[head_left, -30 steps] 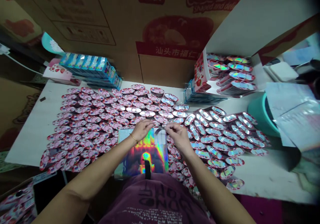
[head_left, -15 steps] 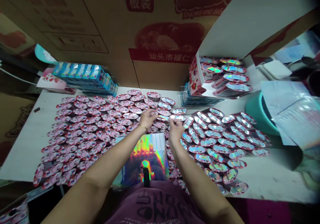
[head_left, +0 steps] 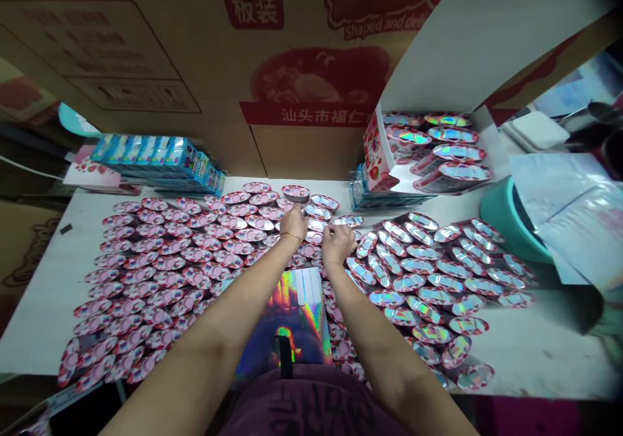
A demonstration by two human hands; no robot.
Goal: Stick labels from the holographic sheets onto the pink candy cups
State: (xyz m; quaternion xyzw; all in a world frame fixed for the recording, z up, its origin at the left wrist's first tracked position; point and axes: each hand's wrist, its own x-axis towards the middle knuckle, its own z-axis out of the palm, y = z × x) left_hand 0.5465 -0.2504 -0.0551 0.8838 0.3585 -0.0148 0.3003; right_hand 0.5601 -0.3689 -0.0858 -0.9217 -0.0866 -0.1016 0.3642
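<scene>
Rows of small oval pink-rimmed packets (head_left: 160, 254) cover the white table (head_left: 43, 280), and those on the right half (head_left: 428, 274) show shiny holographic tops. My left hand (head_left: 295, 218) reaches to the far middle rows, fingers curled down onto a packet near a pink cup (head_left: 295, 193). My right hand (head_left: 337, 241) lies beside it with fingers bent over the packets; what they pinch is hidden. A holographic sheet (head_left: 294, 319) lies between my forearms near my body.
Large cardboard cartons (head_left: 195, 66) wall the back. Blue boxes (head_left: 160, 157) are stacked back left, and an open display box of shiny packets (head_left: 428, 150) stands back right. A teal tub (head_left: 511, 222) and foil bags (head_left: 574, 215) sit at the right.
Both hands moved away from the holographic sheet's top edge and reached farther forward to the middle back rows of packets. The view tilted slightly.
</scene>
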